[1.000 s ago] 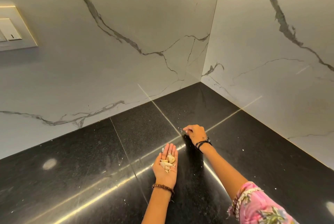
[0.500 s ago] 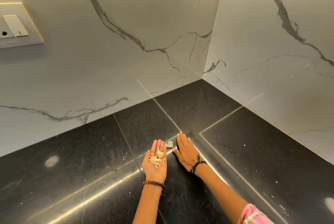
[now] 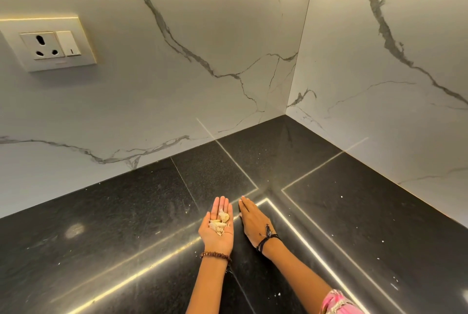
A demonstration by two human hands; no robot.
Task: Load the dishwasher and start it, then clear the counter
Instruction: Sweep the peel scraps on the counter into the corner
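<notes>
My left hand (image 3: 217,227) lies palm up on the black counter (image 3: 121,232), fingers straight, carrying a small pile of pale peel scraps (image 3: 219,221) in its palm. Right beside it, my right hand (image 3: 254,221) rests on its edge on the counter with straight fingers, its side touching the stone next to my left palm. Small white crumbs (image 3: 382,241) are scattered over the counter to the right and near the front.
White marble-look walls (image 3: 177,73) meet in a corner behind the counter. A socket with a switch (image 3: 50,44) sits on the left wall. Bright light strips reflect across the dark stone.
My right hand went from pinching at crumbs farther back to lying flat-edged beside my left palm, drawn toward it. The view shifted so the socket came into sight.
</notes>
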